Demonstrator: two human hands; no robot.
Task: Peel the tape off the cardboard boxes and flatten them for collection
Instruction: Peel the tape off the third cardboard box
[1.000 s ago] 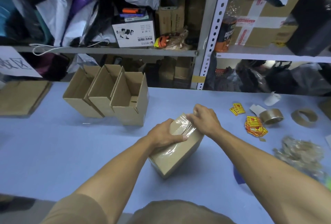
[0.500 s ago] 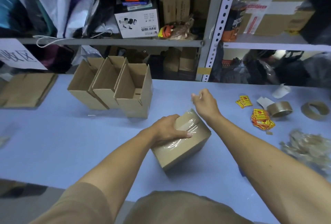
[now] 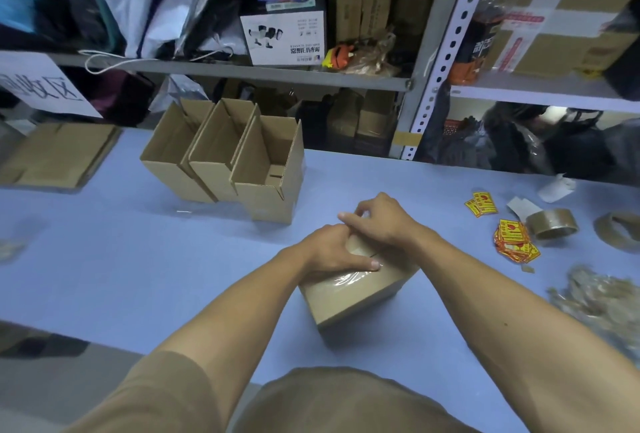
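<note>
The sealed cardboard box (image 3: 356,290) sits on the blue table (image 3: 121,259) dead centre, clear tape (image 3: 346,278) still glossy across its top seam. The left hand (image 3: 329,252) lies over the box's top with fingers curled round its far edge, thumb pressed flat on the tape. The right hand (image 3: 381,221), at 12 o'clock of the box, has its fingers bunched as if pinching a tape end; what it grips is too small to tell. Three open boxes (image 3: 225,159) stand at 10 o'clock, untaped but not flattened. Flattened cardboard (image 3: 59,155) lies at 9 o'clock, and a heap of peeled tape (image 3: 599,297) at 3 o'clock. By my reckoning, the job is midway. The box's far side is hidden behind both hands.
</note>
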